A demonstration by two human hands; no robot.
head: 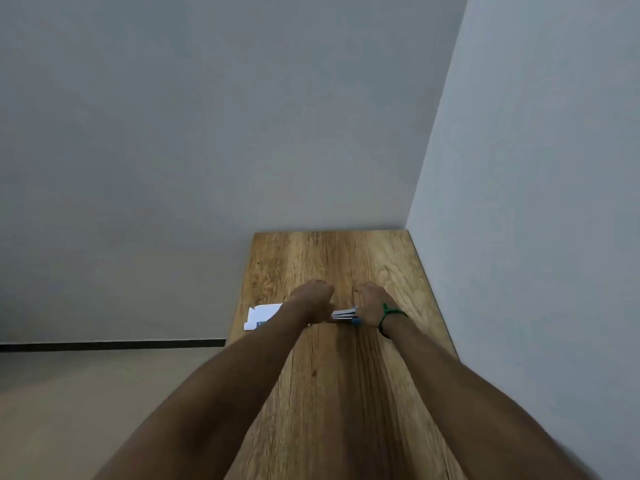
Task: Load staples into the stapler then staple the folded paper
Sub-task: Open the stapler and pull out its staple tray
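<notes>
A small stapler (345,313) with a pale grey top and a blue part at its near right end sits between my two hands, low over the wooden table (332,393). My left hand (311,299) is curled into a fist at the stapler's left end. My right hand (370,301), with a green band on the wrist, is closed over the right end. Both sets of fingers are hidden behind the backs of the hands. A flat white paper (262,315) with a small blue mark lies at the table's left edge, partly under my left forearm. No staples show.
The narrow table runs away from me into a corner, with a grey wall (519,202) close along its right side and another at its far end. The table's left edge drops to a beige floor (86,393).
</notes>
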